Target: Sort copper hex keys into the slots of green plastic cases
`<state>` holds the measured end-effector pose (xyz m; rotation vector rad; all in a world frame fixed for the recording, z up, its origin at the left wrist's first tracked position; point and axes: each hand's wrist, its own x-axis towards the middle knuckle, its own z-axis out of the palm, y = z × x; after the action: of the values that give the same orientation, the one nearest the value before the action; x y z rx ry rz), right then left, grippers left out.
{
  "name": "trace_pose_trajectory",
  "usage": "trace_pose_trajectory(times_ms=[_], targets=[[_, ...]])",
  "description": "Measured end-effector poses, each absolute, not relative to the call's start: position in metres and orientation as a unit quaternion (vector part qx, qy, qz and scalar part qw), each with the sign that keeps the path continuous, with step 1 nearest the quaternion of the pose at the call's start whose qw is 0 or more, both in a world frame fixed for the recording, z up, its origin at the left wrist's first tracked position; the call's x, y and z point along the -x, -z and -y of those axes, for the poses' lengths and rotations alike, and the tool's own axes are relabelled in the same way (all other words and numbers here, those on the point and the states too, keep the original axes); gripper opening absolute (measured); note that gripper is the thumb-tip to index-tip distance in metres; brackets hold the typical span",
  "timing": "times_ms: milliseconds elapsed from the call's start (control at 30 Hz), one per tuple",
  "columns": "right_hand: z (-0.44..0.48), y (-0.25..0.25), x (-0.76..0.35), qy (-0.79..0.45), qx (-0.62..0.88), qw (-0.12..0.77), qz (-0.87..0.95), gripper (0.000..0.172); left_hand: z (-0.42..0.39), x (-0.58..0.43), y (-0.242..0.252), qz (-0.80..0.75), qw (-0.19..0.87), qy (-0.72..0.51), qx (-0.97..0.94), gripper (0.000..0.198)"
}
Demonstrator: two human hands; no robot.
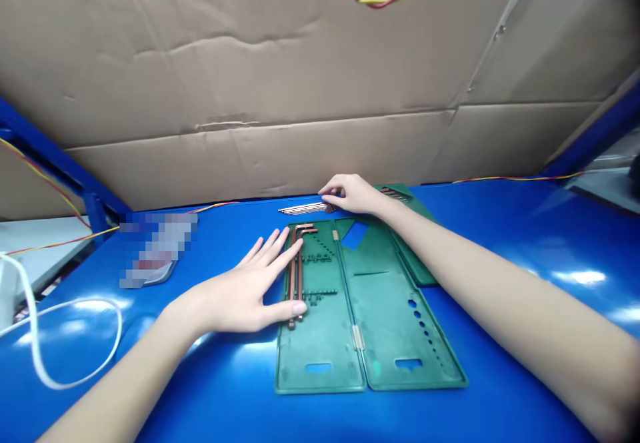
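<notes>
A green hex key case lies unfolded on the blue table. Two long copper-coloured hex keys rest side by side along its left half. My left hand is open, fingers spread, with thumb and index finger touching these keys. At the back, several smaller hex keys lie in a row on the table. Over their right end, my right hand has its fingers bent and tips close together; what is between them is hidden. A second green case, holding hex keys, is partly behind my right forearm.
A cardboard wall rises behind the blue table. A pixelated object lies at left, near a looped white cable. Twisted red and yellow wire hangs above. Blue frame posts stand at both sides.
</notes>
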<state>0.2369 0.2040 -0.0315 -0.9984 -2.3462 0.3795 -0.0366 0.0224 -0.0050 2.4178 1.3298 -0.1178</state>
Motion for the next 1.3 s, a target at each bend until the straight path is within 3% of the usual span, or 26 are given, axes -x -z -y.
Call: trace_pose_trajectory(times_ms=[133, 433, 633, 800, 867, 967, 1067, 1167, 1300], targets=[[-0.209, 0.038, -0.239, -0.134, 0.364, 0.236, 0.891, 0.019, -0.022, 0.036, 0.004, -0.473, 0.187, 0.038, -0.860, 0.096], [-0.202, 0.038, -0.233, -0.218, 0.382, 0.251, 0.862, 0.010, -0.022, 0.034, 0.000, -0.483, 0.199, 0.058, -0.851, 0.097], [-0.206, 0.043, -0.229, -0.298, 0.360, 0.362, 0.807, 0.017, -0.023, 0.035, 0.003, -0.478, 0.192, 0.051, -0.856, 0.097], [-0.204, 0.038, -0.217, -0.427, 0.310, 0.493, 0.691, 0.032, -0.025, 0.038, 0.009, -0.470, 0.179, 0.047, -0.863, 0.097], [-0.201, 0.032, -0.217, -0.476, 0.292, 0.508, 0.656, 0.036, -0.026, 0.039, 0.011, -0.458, 0.165, 0.039, -0.873, 0.101], [-0.195, 0.024, -0.223, -0.550, 0.250, 0.450, 0.658, 0.036, -0.028, 0.040, 0.012, -0.449, 0.157, 0.039, -0.879, 0.105], [-0.188, 0.018, -0.230, -0.610, 0.200, 0.318, 0.698, 0.033, -0.029, 0.041, 0.011, -0.447, 0.156, 0.049, -0.880, 0.106], [-0.180, 0.013, -0.229, -0.635, 0.181, 0.202, 0.724, 0.033, -0.030, 0.040, 0.011, -0.443, 0.154, 0.051, -0.881, 0.108], [-0.173, 0.010, -0.219, -0.647, 0.180, 0.119, 0.732, 0.036, -0.031, 0.040, 0.012, -0.446, 0.150, 0.049, -0.881, 0.109]])
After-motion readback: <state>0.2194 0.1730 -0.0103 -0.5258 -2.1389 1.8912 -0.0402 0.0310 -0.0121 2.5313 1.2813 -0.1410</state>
